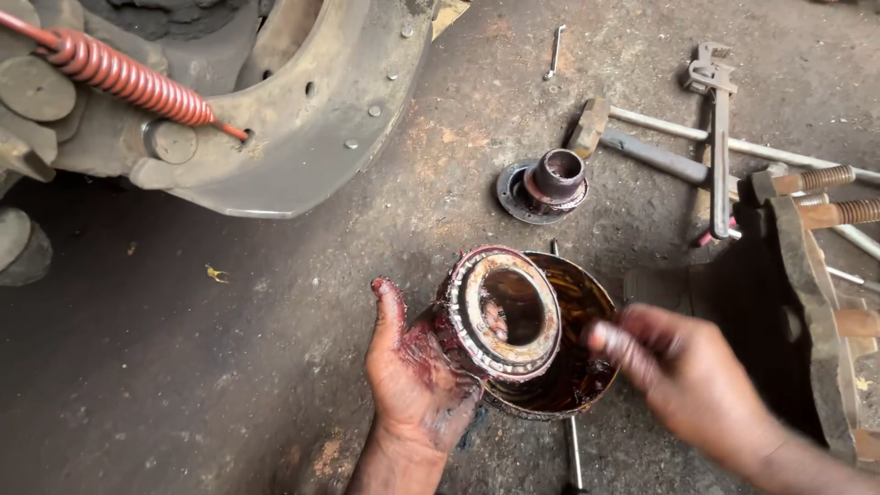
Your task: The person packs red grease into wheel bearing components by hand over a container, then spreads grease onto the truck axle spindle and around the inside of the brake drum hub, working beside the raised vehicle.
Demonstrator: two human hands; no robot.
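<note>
My left hand [410,371], smeared with dark red grease, holds a large tapered roller bearing [500,312] tilted up, its rollers coated in red grease. Right behind the bearing stands a round metal tin [587,367] of dark grease on the ground. My right hand [697,376] is blurred, fingers bunched over the tin's right rim, close to the bearing; I cannot see whether it holds anything.
A brake shoe assembly [302,119] with a red coil spring [128,78] fills the upper left. On the dirty floor lie a hub nut on a washer [547,183], a hammer [642,147], a pipe wrench [718,137], a small spanner [555,50] and threaded studs [825,197] at right.
</note>
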